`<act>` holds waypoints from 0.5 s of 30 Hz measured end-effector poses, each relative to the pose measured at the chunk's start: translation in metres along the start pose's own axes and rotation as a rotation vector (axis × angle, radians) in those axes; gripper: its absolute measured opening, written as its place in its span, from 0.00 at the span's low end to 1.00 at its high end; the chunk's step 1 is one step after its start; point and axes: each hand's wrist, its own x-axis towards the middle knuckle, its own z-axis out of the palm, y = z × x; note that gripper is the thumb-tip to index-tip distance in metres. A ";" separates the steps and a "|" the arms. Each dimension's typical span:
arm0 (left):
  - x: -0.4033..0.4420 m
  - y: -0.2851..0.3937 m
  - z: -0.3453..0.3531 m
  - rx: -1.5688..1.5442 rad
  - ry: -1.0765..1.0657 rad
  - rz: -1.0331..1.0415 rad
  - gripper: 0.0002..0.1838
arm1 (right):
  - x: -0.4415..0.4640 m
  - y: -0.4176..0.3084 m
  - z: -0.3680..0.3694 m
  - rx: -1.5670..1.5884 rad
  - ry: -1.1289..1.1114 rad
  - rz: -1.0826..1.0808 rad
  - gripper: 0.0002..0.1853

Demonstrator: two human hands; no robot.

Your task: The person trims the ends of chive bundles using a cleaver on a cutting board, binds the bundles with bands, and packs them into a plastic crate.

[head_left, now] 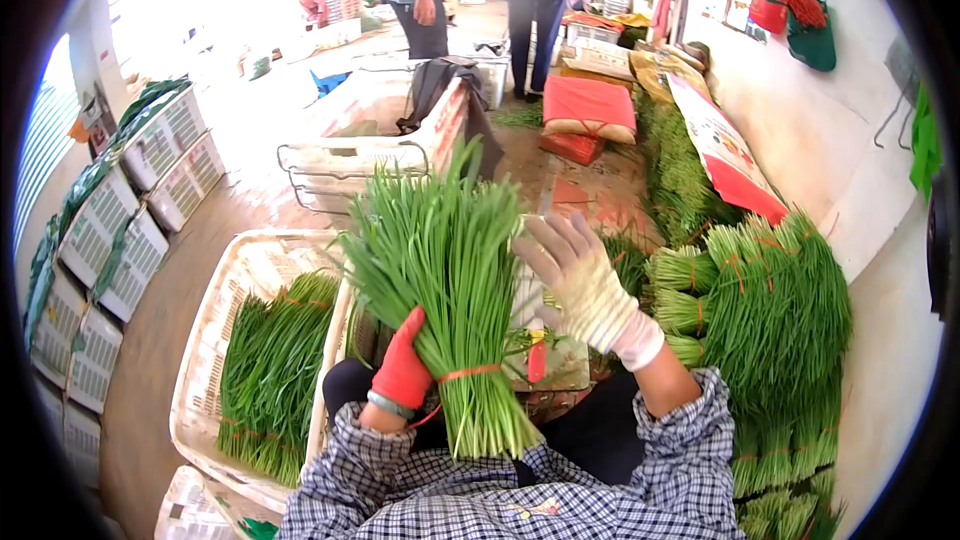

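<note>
My left hand (403, 365), in a red glove, grips a thick bundle of green chives (445, 270) at its lower half. The bundle stands upright over my lap, leaves up and pale cut ends down. An orange band (470, 373) circles it near the stems. Just right of the leaves, my right hand (575, 280), in a whitish striped glove, is raised with its fingers spread and nothing held. Below that hand, a red-handled tool (537, 360) lies on a board (565, 365); its working end is partly hidden.
To my left, a pale plastic crate (190, 380) holds banded chives (275, 370). More bundles (770, 310) are piled at right along the wall. Ahead stand a larger crate (350, 155) and a red-covered stool (590, 108). Stacked crates (110, 230) line the left; people (540, 10) stand farther back.
</note>
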 end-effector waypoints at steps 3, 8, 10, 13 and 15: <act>0.013 0.017 0.032 -0.038 -0.060 0.158 0.30 | -0.024 -0.001 0.016 -0.053 -0.049 -0.035 0.44; 0.005 0.025 0.075 -0.315 -0.204 -0.119 0.31 | -0.025 0.013 0.067 -0.209 0.190 -0.140 0.42; -0.003 0.023 0.091 -0.385 -0.302 -0.240 0.33 | -0.015 -0.001 0.049 0.407 0.142 0.028 0.44; -0.015 0.023 0.100 0.276 -0.355 0.140 0.35 | 0.006 -0.023 0.013 1.195 0.128 0.249 0.49; -0.006 0.041 0.060 0.940 -0.284 0.127 0.31 | 0.018 -0.023 -0.007 1.417 0.303 0.303 0.52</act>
